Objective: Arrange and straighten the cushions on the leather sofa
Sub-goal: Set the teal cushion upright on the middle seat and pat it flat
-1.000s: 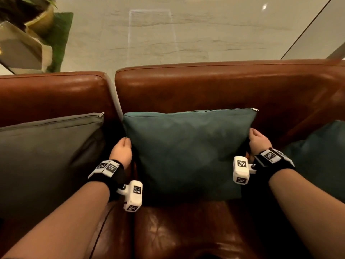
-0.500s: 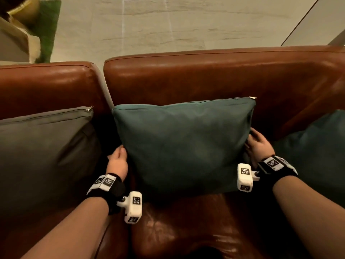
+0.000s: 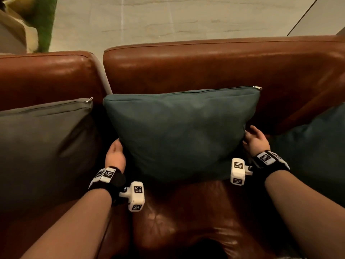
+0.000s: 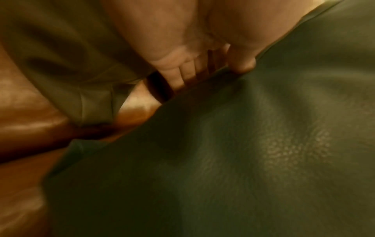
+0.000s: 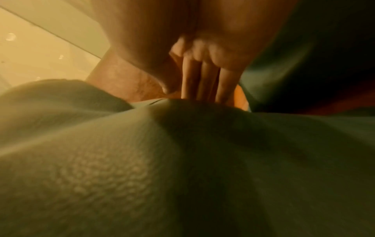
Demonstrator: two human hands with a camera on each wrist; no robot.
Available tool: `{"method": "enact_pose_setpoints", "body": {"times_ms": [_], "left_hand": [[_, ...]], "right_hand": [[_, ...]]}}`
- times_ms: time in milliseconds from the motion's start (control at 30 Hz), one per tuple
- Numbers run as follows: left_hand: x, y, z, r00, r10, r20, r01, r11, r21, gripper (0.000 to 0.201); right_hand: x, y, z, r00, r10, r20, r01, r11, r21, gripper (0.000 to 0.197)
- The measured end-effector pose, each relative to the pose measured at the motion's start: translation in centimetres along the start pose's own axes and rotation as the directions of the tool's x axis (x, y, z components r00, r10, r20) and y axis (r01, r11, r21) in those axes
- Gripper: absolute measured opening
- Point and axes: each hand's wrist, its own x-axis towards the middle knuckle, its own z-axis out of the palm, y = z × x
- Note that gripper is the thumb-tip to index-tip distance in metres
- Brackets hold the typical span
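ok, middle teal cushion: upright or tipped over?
Upright: the teal cushion stands on the seat against the backrest, zipper edge on top.

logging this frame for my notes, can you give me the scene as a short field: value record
surface: brown leather sofa
centre: teal cushion, upright against the backrest, zip on top edge
left neighbour: grey cushion
right neighbour: second teal cushion, partly out of view
left hand: grips the centre cushion's left edge
right hand: fingers straight, touching its right edge
hands: one on each side
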Motion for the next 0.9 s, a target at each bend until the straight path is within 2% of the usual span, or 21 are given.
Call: {"method": "enact_pose_setpoints", "body": {"times_ms": [67,133,167,267,333,400,500,533,600,667,767,833,900], "left_hand": [[-0.8,-1.2,0.1,0.998,-0.057,0.02,0.057,0.998,-0.002,0.027],[-1.7,-2.3,0.3,0.997,-0.067,0.037,0.064,0.995,0.081,0.035],[-1.7,-2.7,0.3,0.998,-0.06,0.006,0.06,0.992,0.108,0.033],[-1.1,-2.4,0.5,0.995,-0.035,-0.094,0.047,0.991,0.125,0.009],[-0.8,-2.0,0.8,0.994,0.01,-0.106,0.005,0.989,0.145,0.016],[-1.1,-1.9,0.9,0.994,0.002,-0.111,0.016,0.987,0.159,0.022],[-1.9,-3.7,0.8,0.993,-0.113,-0.03,0.117,0.961,0.252,0.039],[-2.3,-4.5,0.9,0.99,-0.143,0.017,0.131,0.946,0.297,0.04],[-2.9,-6.1,1.3,0.987,-0.147,0.064,0.115,0.928,0.354,0.039],[-3.0,-6.6,1.4,0.992,-0.122,0.007,0.112,0.932,0.344,0.032],[-2.4,-5.4,1.5,0.985,-0.123,-0.117,0.155,0.935,0.319,0.024],[-2.0,-5.1,1.4,0.98,-0.139,-0.145,0.178,0.935,0.307,0.027],[-2.0,-5.7,1.2,0.981,-0.152,-0.121,0.184,0.928,0.323,0.033]], "right_hand": [[-0.4,0.9,-0.1,0.998,0.024,0.051,-0.023,1.0,-0.012,0.053],[-0.5,0.9,-0.2,1.0,0.015,-0.006,-0.016,0.997,-0.075,0.048],[-0.4,0.7,-0.2,0.999,0.011,-0.049,-0.015,0.996,-0.087,0.044],[0.0,-0.5,-0.7,0.99,-0.032,-0.138,0.023,0.998,-0.061,0.036],[-0.2,-0.6,-1.3,0.984,-0.062,-0.165,0.048,0.995,-0.084,0.036],[-0.1,0.3,-1.9,0.983,-0.046,-0.178,0.033,0.996,-0.08,0.039],[-0.4,2.4,-2.0,0.995,0.091,-0.044,-0.096,0.985,-0.145,0.055],[-0.7,3.0,-1.7,0.992,0.125,0.019,-0.119,0.975,-0.189,0.057],[-0.9,4.0,-1.4,0.99,0.135,0.04,-0.121,0.958,-0.259,0.053],[-1.5,4.0,-1.0,0.997,0.064,-0.044,-0.074,0.955,-0.288,0.045],[-0.6,3.0,-0.9,0.979,-0.069,-0.191,0.003,0.945,-0.327,0.029],[-0.4,2.6,-1.2,0.979,-0.076,-0.19,0.013,0.95,-0.313,0.029],[-0.5,3.0,-1.6,0.983,-0.057,-0.176,0.008,0.964,-0.265,0.033]]}}
